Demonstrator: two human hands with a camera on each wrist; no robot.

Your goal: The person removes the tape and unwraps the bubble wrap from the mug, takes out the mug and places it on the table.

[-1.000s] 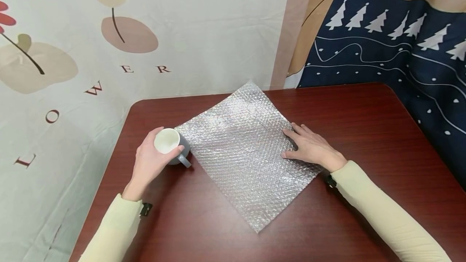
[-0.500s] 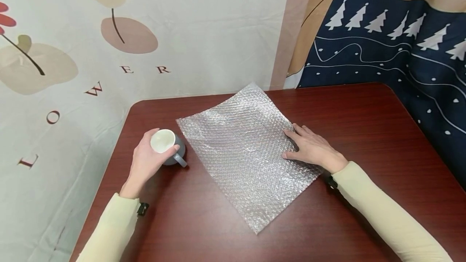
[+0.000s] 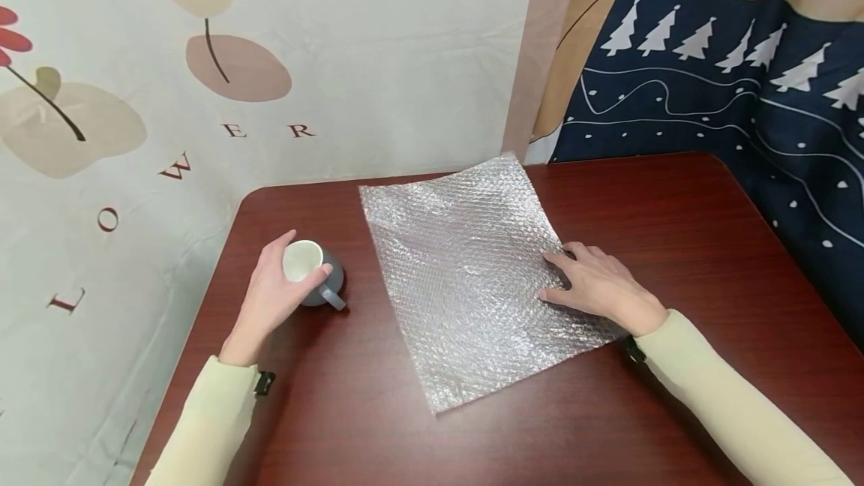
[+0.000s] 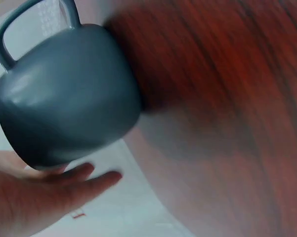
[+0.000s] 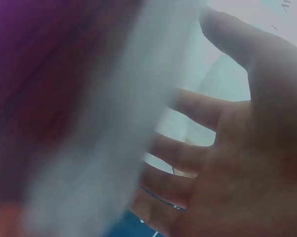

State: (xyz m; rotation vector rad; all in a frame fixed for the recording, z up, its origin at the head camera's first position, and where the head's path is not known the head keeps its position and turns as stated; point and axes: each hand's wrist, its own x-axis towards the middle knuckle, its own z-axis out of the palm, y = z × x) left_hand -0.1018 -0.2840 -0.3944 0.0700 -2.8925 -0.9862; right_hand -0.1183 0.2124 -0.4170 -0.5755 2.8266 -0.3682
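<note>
A grey-blue mug (image 4: pixel 71 94) with a white inside stands upright on the table, its handle towards the near right in the head view. My left hand (image 3: pixel 273 287) is around the mug's left side, thumb over the near rim by the handle. In the left wrist view its fingers (image 4: pixel 89 190) are straight, and their tips point away from the mug wall. A silvery sheet of bubble wrap (image 3: pixel 466 276) lies right of the mug. My right hand (image 3: pixel 601 283) rests on the sheet's right edge with spread, loosely bent fingers, fingertips at the sheet in the right wrist view.
Both things are on a dark red wooden table (image 3: pixel 675 246) with rounded far corners. Behind it hangs a pale printed cloth (image 3: pixel 405 58), with a navy cloth (image 3: pixel 675 103) with white trees at the right. Table surface shows between mug and sheet.
The bubble wrap has turned clockwise and shifted right with my right hand, away from the mug. The mug moved slightly left, then stayed; my left fingers have straightened off it.
</note>
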